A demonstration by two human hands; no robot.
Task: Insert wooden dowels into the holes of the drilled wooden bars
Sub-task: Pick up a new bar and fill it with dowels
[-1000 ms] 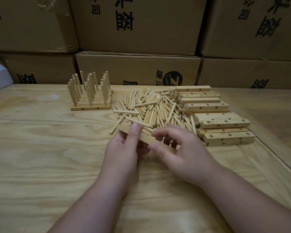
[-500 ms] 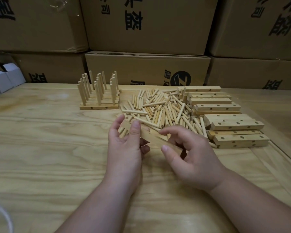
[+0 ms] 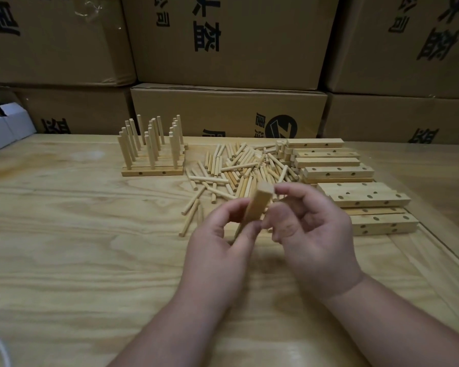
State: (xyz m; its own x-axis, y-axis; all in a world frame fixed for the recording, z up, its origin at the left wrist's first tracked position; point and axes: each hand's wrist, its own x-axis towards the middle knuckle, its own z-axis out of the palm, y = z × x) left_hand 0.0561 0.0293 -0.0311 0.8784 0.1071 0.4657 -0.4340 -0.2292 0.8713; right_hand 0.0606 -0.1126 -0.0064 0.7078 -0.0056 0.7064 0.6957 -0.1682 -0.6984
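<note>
Holding: a wooden bar [image 3: 255, 207], tilted up on end, its far end raised above the tabletop [image 3: 77, 247] between the two hands.
Left hand [image 3: 217, 247]: grip closed on the bar's lower part, thumb and fingers pinching it from the left.
Right hand [image 3: 313, 234]: fingers curled just right of the bar, fingertips at its upper part; contact looks likely, but I cannot tell for sure whether this grip holds it.
Loose dowels [image 3: 239, 170]: a scattered heap lying flat on the tabletop, just beyond the hands.
Drilled bars [image 3: 355, 192]: stacked in rows to the right of the heap, holes facing up and toward the viewer.
Finished bars [image 3: 153, 170]: far left of the heap, side by side, with dowels standing upright in them.
Cardboard boxes [image 3: 228, 49]: stacked along the far edge, printed with dark characters.
White boxes [image 3: 3, 128]: at the far left edge.
</note>
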